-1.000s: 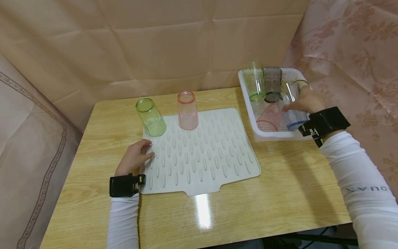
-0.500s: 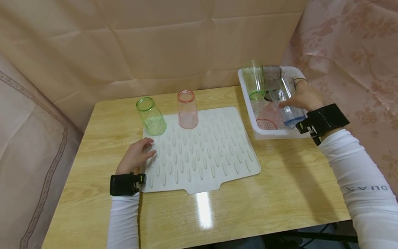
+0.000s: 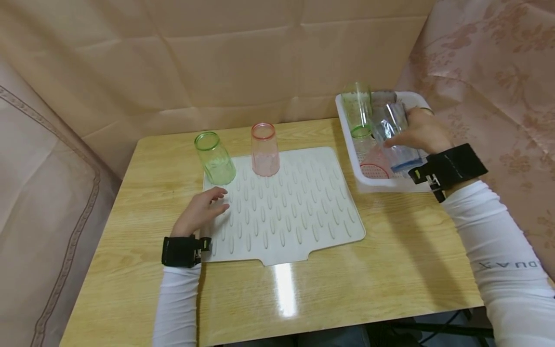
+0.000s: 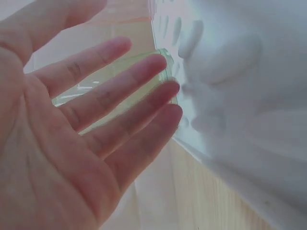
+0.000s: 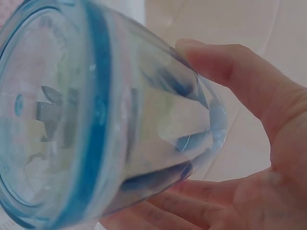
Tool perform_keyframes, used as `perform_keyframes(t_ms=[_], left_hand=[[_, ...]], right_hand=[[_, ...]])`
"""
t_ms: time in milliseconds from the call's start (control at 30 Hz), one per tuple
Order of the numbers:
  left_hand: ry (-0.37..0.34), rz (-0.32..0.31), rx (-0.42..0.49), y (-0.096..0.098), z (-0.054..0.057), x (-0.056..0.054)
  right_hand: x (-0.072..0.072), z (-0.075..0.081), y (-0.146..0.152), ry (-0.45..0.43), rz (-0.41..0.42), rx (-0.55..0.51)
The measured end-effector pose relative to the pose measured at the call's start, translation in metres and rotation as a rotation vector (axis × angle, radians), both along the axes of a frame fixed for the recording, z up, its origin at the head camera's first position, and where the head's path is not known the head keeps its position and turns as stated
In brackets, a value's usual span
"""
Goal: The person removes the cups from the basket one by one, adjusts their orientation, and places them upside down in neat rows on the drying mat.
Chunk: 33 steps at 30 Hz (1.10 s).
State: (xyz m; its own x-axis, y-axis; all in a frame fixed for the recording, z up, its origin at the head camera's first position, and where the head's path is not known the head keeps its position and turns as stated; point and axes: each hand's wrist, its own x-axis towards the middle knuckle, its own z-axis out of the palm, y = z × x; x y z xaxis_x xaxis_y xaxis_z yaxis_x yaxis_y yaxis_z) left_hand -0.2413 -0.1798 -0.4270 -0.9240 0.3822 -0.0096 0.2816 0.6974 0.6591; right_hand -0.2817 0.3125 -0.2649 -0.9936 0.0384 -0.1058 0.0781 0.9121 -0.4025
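Observation:
In the head view my right hand (image 3: pixel 425 131) grips a clear glass with a blue band (image 3: pixel 401 152) over the right side of the white basket (image 3: pixel 354 159). The right wrist view has this tumbler (image 5: pixel 139 110) tilted, thumb on one side and fingers on the other. My left hand (image 3: pixel 198 212) hovers by the left edge of the white ridged mat (image 3: pixel 288 214), holding nothing. In the left wrist view its fingers (image 4: pixel 129 91) are spread and nearly straight. A green glass (image 3: pixel 215 161) and a pink glass (image 3: pixel 265 152) stand upside down at the mat's back edge.
Inside the basket are another green glass (image 3: pixel 357 108), a grey glass (image 3: pixel 384 98) and a pink glass (image 3: pixel 376 158) lying tilted. A wooden table (image 3: pixel 347 284) carries everything. Beige cloth (image 3: pixel 225 62) hangs behind, and a floral cloth (image 3: pixel 490 91) hangs at the right.
My right hand has moved slightly left, with the blue-banded glass tilting and shifting left toward the grey one. My left hand has drifted a little right over the mat.

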Motion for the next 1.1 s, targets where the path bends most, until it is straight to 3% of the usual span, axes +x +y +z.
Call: perform_keyframes(t_ms=[267,567,733,933,1100], left_hand=[[0.049,-0.070,0.047,0.012,0.003,-0.007],[0.000,-0.109,0.057,0.028,0.008,-0.012],[0.020,-0.129,0.063,0.035,0.008,-0.014],[0.015,-0.136,0.042,0.043,0.009,-0.017],[0.049,-0.150,0.044,0.048,0.014,-0.019]], right_hand=[[-0.002,0.009,-0.014,0.032,0.057,0.082],[-0.005,0.007,-0.034,0.039,0.107,0.043],[-0.005,0.010,-0.042,0.042,0.127,0.080],[0.001,0.007,-0.054,0.006,0.149,0.003],[0.002,0.006,-0.065,0.024,0.163,0.029]])
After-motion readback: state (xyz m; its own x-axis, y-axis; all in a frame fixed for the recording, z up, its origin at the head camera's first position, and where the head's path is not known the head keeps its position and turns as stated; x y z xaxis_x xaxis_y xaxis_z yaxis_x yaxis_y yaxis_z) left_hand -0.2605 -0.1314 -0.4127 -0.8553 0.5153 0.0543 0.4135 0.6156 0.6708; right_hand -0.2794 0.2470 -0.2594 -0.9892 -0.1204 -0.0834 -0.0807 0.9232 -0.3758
